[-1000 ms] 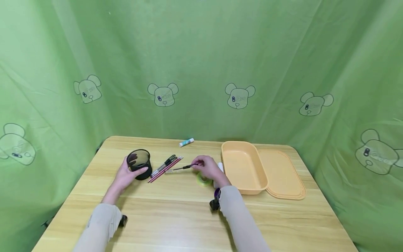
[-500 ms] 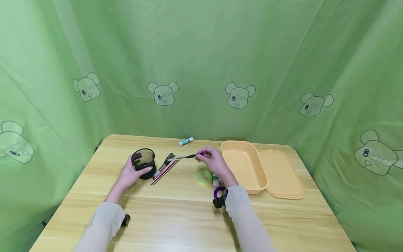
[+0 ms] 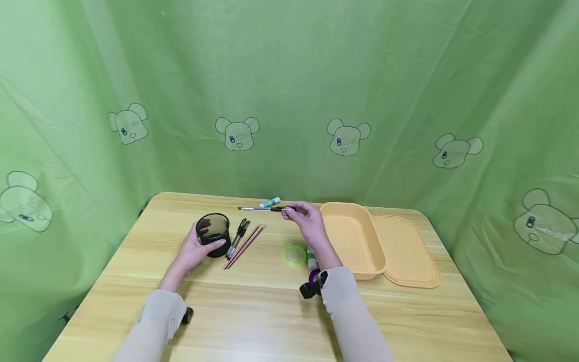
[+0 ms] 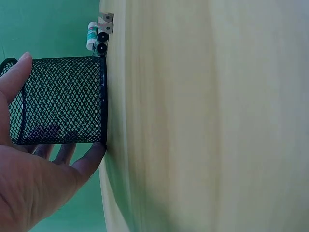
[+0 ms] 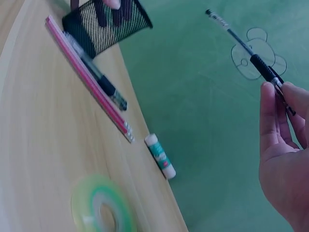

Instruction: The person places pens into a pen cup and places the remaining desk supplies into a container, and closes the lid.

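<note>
My left hand (image 3: 193, 250) holds a black mesh pen holder (image 4: 63, 96), thumb on the near side and fingers behind it. The holder stands upright on the table with nothing showing inside. Raised above the table, my right hand (image 3: 312, 227) pinches a pen (image 3: 277, 208) by its black end between thumb and fingers. The pen lies nearly level, its clear barrel pointing left toward the holder's side. Just right of the holder lie two more pens (image 3: 239, 234) with black caps, and beside them two dark red pencils (image 3: 245, 247).
A glue stick (image 3: 271, 202) lies near the far table edge. Yellow-green tape (image 3: 294, 256), another glue stick (image 3: 311, 260) and a purple ring (image 3: 313, 275) are by the right forearm. An orange box (image 3: 354, 241) stands at right, its lid (image 3: 409, 251) beside it.
My right hand has lifted the pen up and away from the other pens, levelling it. My left hand has shifted slightly right with the pen holder.
</note>
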A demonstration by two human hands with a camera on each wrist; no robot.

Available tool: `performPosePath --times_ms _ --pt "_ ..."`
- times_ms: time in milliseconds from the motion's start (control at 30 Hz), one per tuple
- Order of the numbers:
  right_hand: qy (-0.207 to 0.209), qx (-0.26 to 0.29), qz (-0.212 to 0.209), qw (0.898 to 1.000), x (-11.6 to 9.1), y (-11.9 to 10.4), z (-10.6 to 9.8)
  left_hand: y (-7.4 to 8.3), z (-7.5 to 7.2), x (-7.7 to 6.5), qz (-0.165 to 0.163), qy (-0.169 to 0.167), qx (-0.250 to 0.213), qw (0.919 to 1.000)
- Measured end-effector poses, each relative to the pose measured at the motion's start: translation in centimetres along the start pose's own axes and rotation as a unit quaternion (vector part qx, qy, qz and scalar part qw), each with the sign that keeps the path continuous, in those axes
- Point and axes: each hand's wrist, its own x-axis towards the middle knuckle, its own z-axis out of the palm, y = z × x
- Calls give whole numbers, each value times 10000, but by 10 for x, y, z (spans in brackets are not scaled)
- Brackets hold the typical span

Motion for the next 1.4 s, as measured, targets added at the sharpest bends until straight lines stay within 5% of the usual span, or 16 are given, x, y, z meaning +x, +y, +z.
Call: performPosePath --times_ms 167,567,1000,1400 --pt "100 463 -62 9989 1 -5 12 1 4 0 17 -49 -27 10000" --pt "-128 541 -165 9983 5 -5 40 1 9 0 117 -157 -127 9997" --pt "-440 17 -134 9989 10 0 65 1 6 -1 40 -196 -59 9998" --pt "-802 -1347 -177 9875 14 8 101 0 7 0 39 -175 -116 9998"
